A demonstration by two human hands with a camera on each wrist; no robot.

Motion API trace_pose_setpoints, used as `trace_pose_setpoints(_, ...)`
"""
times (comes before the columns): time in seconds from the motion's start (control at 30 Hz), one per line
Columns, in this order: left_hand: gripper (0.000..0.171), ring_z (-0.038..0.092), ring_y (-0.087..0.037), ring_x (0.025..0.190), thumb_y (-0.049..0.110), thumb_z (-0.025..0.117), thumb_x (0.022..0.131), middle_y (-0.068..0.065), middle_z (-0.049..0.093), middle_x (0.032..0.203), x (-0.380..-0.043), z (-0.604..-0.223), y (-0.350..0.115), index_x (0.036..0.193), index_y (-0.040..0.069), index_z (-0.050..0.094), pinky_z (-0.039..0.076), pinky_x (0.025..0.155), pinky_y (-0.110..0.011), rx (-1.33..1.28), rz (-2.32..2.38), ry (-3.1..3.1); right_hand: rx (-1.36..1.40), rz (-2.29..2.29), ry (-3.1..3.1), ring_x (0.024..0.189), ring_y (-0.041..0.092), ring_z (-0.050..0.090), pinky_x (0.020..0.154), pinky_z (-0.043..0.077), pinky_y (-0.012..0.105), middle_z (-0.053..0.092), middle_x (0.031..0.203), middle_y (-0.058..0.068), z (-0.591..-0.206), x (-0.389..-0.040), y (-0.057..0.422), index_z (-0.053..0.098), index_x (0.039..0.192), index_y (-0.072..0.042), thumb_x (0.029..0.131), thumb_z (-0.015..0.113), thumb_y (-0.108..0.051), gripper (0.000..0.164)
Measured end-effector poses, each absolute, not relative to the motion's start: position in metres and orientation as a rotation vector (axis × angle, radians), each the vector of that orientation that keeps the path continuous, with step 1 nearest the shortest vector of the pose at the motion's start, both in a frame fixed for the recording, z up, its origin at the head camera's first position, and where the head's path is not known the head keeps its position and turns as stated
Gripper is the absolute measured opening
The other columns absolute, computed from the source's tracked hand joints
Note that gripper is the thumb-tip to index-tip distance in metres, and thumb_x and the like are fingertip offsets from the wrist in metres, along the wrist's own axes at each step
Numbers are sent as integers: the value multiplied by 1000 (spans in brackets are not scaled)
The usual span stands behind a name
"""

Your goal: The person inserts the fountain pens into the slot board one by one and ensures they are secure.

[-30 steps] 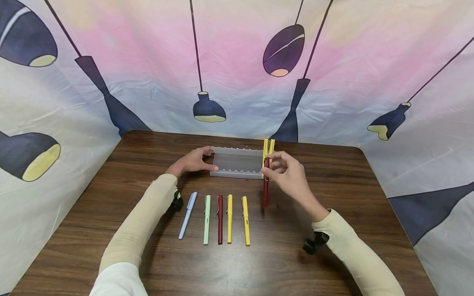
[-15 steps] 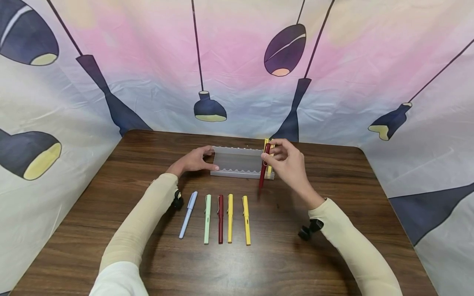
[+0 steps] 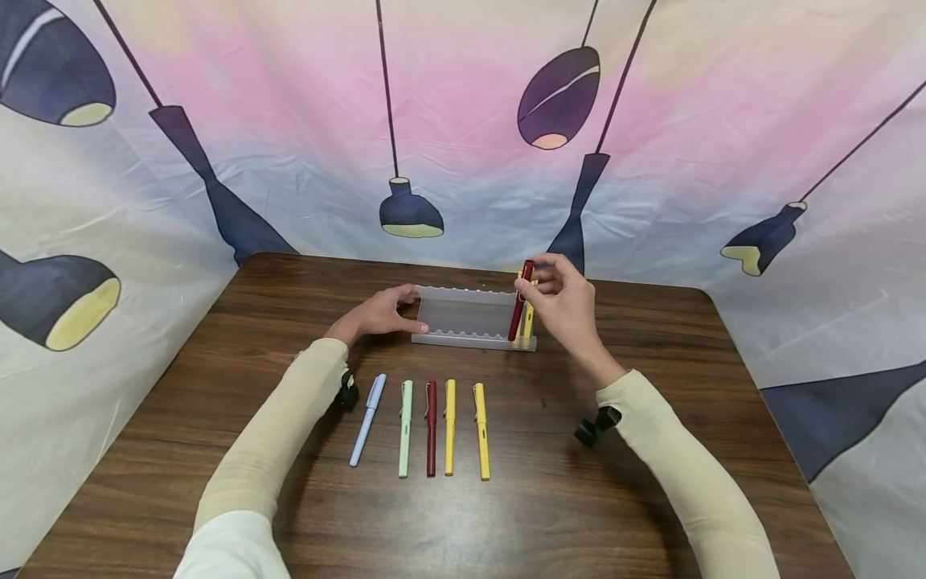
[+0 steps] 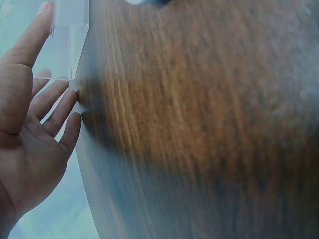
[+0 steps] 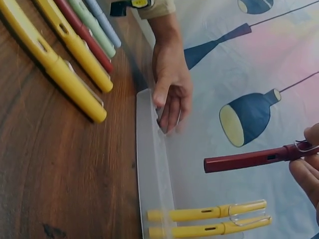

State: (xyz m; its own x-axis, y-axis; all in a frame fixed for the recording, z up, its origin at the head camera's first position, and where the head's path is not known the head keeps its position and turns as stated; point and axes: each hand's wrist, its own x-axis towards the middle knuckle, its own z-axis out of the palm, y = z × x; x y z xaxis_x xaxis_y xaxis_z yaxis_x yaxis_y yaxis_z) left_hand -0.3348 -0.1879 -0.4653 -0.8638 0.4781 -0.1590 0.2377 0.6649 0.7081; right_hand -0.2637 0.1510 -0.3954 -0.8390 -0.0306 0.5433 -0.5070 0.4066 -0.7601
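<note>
My right hand (image 3: 570, 310) pinches a dark red fountain pen (image 3: 519, 310) near its capped end. The pen hangs tilted above the right part of a clear notched pen rack (image 3: 466, 342); in the right wrist view, the red pen (image 5: 249, 160) stands apart from two yellow pens (image 5: 207, 213) lying across the rack's notches. In the head view those yellow pens (image 3: 529, 323) are partly hidden by the red pen and fingers. My left hand (image 3: 379, 314) holds the rack's left end, thumb at the front corner and fingers behind; the left wrist view shows the thumb (image 4: 30, 42) against the clear plastic.
In front of the rack lie several pens in a row: light blue (image 3: 368, 420), mint green (image 3: 405, 429), dark red (image 3: 431, 429) and two yellow, the rightmost yellow pen (image 3: 481, 432) among them. The wooden table (image 3: 289, 281) ends at a printed cloth backdrop (image 3: 470, 121).
My right hand has lifted the dark red pen up and away from me, from in front of the rack to over its right part. My left hand stays at the rack's left end.
</note>
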Motion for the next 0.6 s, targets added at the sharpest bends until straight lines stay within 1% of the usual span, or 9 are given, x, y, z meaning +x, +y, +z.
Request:
trace_pose_setpoints(0.17,93,38,-37,147,35,83,88,-21,41,158,-336,-466,-188,158,0,32,34,119,-53,573,1019,2553,474,1369,-2197,77,23,75,65,57,20,76,95,12,-402,-272,150,66,126,-9,90,82,-19,41)
trace_pose_setpoints(0.33,93,38,-37,147,35,83,89,-21,41,158,-336,-467,-189,158,1,31,34,119,-53,573,1014,2554,461,1342,-2213,81,25,75,71,61,35,75,98,13,-406,-277,148,67,125,-9,91,81,-20,39)
trace_pose_setpoints(0.43,93,38,-37,147,35,82,89,-21,41,158,-335,-467,-188,158,1,31,34,119,-53,570,1012,2557,445,1329,-2224,82,26,75,73,62,42,75,98,13,-409,-281,147,67,125,-9,91,81,-21,39)
trace_pose_setpoints(0.6,92,37,-37,147,34,82,89,-21,40,158,-334,-466,-188,158,0,31,34,119,-53,572,1014,2557,422,1301,-2239,82,27,76,73,62,44,75,98,14,-416,-288,146,67,125,-9,91,81,-20,39)
